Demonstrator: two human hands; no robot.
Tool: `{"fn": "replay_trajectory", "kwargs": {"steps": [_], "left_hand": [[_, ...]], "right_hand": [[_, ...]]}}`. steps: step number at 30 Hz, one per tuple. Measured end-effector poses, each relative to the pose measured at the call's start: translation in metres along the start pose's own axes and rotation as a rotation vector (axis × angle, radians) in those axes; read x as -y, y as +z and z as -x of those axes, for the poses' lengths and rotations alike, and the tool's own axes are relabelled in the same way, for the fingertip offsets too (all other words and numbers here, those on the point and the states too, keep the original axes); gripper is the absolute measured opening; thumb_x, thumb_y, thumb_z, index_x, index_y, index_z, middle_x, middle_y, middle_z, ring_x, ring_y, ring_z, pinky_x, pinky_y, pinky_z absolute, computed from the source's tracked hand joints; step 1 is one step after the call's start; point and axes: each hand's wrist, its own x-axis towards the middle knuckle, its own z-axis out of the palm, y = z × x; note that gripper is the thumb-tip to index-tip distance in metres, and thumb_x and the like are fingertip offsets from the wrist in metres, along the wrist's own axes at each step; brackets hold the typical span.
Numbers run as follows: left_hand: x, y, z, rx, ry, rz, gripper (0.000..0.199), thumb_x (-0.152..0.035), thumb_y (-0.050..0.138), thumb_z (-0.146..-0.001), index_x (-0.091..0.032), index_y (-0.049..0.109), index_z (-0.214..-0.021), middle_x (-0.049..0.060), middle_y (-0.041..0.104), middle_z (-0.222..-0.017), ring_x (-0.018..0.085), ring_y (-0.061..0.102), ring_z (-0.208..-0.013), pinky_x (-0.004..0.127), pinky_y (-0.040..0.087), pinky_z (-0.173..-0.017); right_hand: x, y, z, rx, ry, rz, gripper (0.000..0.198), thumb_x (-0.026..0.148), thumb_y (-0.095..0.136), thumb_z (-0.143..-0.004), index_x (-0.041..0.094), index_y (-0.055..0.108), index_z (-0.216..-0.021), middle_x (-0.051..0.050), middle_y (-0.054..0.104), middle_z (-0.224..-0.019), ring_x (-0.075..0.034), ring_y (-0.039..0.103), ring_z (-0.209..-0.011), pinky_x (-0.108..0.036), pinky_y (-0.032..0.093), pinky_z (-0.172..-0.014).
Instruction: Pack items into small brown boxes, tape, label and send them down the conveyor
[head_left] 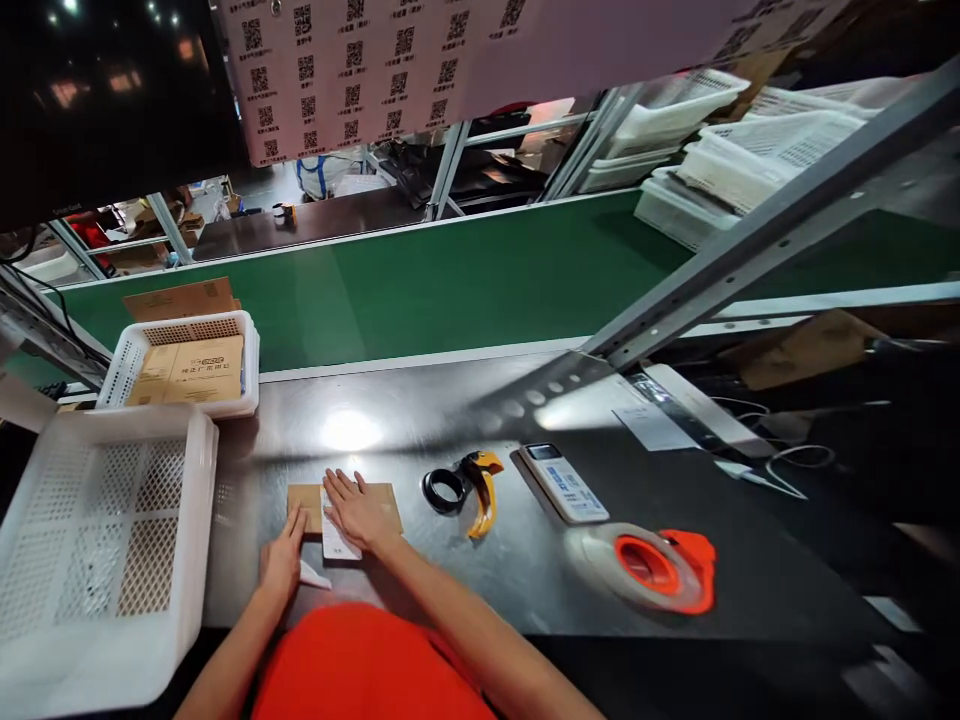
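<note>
A flat brown cardboard package [386, 507] lies on the metal workbench in front of me. Across its middle is a white label [340, 543], whose lower end hangs past the package's near edge. My right hand [356, 512] presses flat on the label, fingers spread. At the package's left edge, my left hand [282, 558] grips the cardboard with its fingertips; its thumb is hard to see. A white paper strip [315, 577] pokes out beside that hand, and I cannot tell whether the hand holds it. Right of the package lies a yellow-and-black tape dispenser [480, 492] with a black ring.
A white crate [196, 540] stands at left; behind it, a white basket [251, 365] holds flat cardboard boxes. Rightward lie a white handheld device [566, 485] and an orange dispenser [697, 570] with clear tape. A green conveyor [450, 285] runs behind the bench, past a slanted metal post [720, 270].
</note>
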Motion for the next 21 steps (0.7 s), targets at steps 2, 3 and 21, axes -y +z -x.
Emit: {"fn": "replay_trajectory", "kwargs": {"steps": [2,3,21], "left_hand": [[0.000,0.001,0.000,0.002,-0.016,-0.013,0.090,-0.002,0.052,-0.089,-0.036,0.027,-0.169,0.008,0.021,-0.178,0.029,0.078,-0.109,0.041,0.064,-0.098],[-0.001,0.001,0.001,0.006,-0.019,-0.004,0.090,-0.003,0.054,-0.090,-0.036,0.026,-0.169,0.009,0.020,-0.178,0.030,0.078,-0.109,0.043,0.064,-0.098],[0.007,-0.013,0.000,-0.048,0.081,0.046,0.079,-0.016,0.066,-0.094,-0.033,0.038,-0.166,0.009,0.032,-0.175,0.034,0.076,-0.116,0.047,0.062,-0.103]], "right_hand": [[-0.010,0.000,0.011,0.001,-0.005,0.018,0.065,0.047,0.054,-0.105,0.018,0.044,-0.163,-0.015,0.041,-0.170,-0.035,0.034,-0.159,-0.062,0.028,-0.130],[-0.014,0.000,0.015,0.003,-0.010,0.033,0.070,0.051,0.057,-0.103,0.018,0.043,-0.163,-0.015,0.039,-0.171,-0.036,0.032,-0.160,-0.063,0.027,-0.130],[0.022,-0.022,0.008,0.076,0.078,0.159,0.098,0.058,0.078,-0.081,0.003,0.049,-0.156,-0.035,0.052,-0.155,-0.053,0.050,-0.141,-0.073,0.030,-0.121]]}}
